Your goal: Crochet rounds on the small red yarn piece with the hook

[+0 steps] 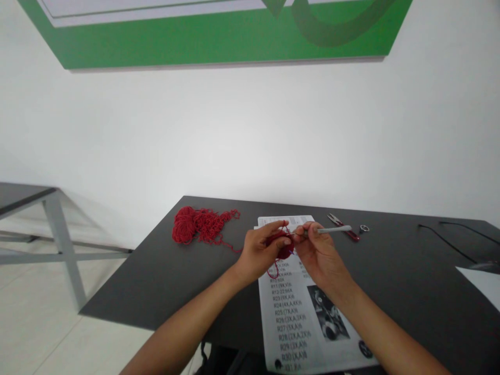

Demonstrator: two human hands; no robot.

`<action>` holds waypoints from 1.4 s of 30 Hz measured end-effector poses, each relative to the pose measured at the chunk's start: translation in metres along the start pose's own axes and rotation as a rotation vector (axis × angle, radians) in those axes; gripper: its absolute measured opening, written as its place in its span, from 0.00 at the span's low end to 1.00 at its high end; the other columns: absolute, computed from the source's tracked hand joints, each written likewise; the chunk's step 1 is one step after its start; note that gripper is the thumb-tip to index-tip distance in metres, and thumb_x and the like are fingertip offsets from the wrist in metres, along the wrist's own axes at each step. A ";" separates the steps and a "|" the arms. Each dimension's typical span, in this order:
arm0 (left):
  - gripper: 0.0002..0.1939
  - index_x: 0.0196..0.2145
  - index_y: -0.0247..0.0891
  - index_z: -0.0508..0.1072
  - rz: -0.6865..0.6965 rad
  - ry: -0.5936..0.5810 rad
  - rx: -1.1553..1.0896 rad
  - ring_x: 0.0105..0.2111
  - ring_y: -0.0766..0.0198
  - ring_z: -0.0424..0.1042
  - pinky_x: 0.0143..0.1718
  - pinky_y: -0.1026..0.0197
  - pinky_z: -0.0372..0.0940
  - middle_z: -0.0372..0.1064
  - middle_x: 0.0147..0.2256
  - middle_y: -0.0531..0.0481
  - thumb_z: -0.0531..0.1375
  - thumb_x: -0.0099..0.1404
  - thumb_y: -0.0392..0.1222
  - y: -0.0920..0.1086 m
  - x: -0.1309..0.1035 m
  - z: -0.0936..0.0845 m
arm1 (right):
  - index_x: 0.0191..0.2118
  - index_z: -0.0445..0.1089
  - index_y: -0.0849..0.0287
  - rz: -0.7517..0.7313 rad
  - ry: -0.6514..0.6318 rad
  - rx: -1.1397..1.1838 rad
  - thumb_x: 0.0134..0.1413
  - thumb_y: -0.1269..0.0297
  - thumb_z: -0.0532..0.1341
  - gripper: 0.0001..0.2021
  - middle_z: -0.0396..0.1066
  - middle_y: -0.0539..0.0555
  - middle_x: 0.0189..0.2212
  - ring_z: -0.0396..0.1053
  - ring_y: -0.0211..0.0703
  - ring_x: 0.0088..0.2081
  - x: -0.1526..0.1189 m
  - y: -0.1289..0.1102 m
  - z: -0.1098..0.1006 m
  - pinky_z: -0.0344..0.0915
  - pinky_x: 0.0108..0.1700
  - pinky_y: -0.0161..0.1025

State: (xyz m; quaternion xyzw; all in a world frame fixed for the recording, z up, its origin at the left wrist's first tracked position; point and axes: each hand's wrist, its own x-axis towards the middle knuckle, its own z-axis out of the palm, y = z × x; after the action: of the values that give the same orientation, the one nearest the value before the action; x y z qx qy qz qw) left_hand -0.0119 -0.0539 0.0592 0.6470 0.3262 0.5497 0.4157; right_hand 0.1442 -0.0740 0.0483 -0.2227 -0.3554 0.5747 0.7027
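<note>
Between the fingers of my left hand (262, 249) is a small dark red crochet piece (286, 251), with a loop of yarn hanging below it. A strand of yarn passes over the raised left index finger. My right hand (318, 252) is closed around a crochet hook (335, 229) with a pale grey handle. The hook's thin tip meets the crochet piece at its upper edge. From the left hand, red yarn runs across the table to a tangled ball of red yarn (184, 225). Under both hands lies a printed pattern sheet (289, 317).
Red-handled thread snips (344, 227) lie behind my right hand, with a small metal ring (364, 228) beside them. Eyeglasses (449, 245) and a white paper (478, 284) rest on the dark table (156, 281) at the right. A white wall stands behind; another table (27, 197) is at left.
</note>
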 end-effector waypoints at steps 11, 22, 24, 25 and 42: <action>0.24 0.51 0.35 0.79 -0.131 0.011 -0.110 0.32 0.59 0.80 0.37 0.60 0.74 0.83 0.34 0.45 0.70 0.56 0.43 -0.004 -0.003 0.007 | 0.39 0.80 0.50 -0.404 0.046 -0.736 0.59 0.51 0.67 0.10 0.83 0.51 0.37 0.80 0.45 0.40 -0.010 -0.005 -0.001 0.75 0.44 0.41; 0.25 0.48 0.33 0.80 -0.240 0.051 -0.204 0.28 0.62 0.78 0.34 0.63 0.72 0.82 0.31 0.46 0.73 0.53 0.43 0.002 -0.002 0.011 | 0.35 0.77 0.54 -0.411 0.093 -0.804 0.62 0.51 0.65 0.12 0.81 0.53 0.35 0.78 0.47 0.37 -0.011 -0.013 0.000 0.73 0.39 0.41; 0.25 0.48 0.32 0.80 -0.245 0.057 -0.202 0.28 0.62 0.77 0.34 0.63 0.72 0.82 0.31 0.45 0.73 0.52 0.42 0.003 -0.002 0.011 | 0.35 0.77 0.54 -0.451 0.050 -0.839 0.62 0.53 0.64 0.11 0.81 0.52 0.35 0.78 0.47 0.37 -0.010 -0.015 -0.001 0.73 0.40 0.42; 0.25 0.48 0.32 0.80 -0.244 0.057 -0.198 0.28 0.63 0.77 0.34 0.63 0.72 0.82 0.31 0.45 0.73 0.52 0.42 0.002 -0.002 0.011 | 0.36 0.77 0.53 -0.470 0.026 -0.855 0.63 0.54 0.64 0.10 0.81 0.52 0.35 0.78 0.47 0.38 -0.010 -0.016 -0.001 0.74 0.41 0.42; 0.21 0.50 0.34 0.79 -0.005 0.062 0.062 0.32 0.57 0.81 0.35 0.61 0.76 0.83 0.35 0.45 0.69 0.60 0.44 0.000 -0.005 0.009 | 0.43 0.74 0.51 -0.718 -0.169 -1.092 0.66 0.67 0.60 0.05 0.79 0.54 0.41 0.78 0.48 0.45 -0.014 -0.013 -0.006 0.75 0.49 0.47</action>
State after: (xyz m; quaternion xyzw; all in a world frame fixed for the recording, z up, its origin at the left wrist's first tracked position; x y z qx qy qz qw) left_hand -0.0042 -0.0600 0.0562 0.6414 0.3573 0.5582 0.3865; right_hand 0.1557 -0.0903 0.0500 -0.3687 -0.7021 0.0571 0.6065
